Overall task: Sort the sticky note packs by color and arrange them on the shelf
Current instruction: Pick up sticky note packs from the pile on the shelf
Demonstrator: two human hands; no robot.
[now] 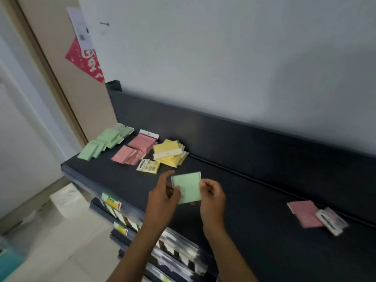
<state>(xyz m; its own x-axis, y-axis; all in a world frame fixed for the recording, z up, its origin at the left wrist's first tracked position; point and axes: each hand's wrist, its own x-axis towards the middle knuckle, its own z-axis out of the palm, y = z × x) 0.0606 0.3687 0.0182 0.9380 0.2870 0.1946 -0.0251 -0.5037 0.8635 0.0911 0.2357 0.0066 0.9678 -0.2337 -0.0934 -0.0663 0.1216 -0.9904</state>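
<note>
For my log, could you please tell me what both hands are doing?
Left hand: pinching the green pack.
Right hand: pinching the same pack.

A pale grey wall [223, 58] rises behind the scene. At the left a tan panel [67, 82] stands tilted, with a red triangular pennant [85, 58] with white lettering stuck to it and a white paper slip [80, 27] with a barcode overlapping the pennant's top. A small dark mark [104, 24] sits on the wall nearby. Lower rails carry yellow price tags [113, 201]. A white box [69, 198] sits on the beige floor [61, 251], and a teal object [8, 263] shows at the bottom-left corner.
</note>
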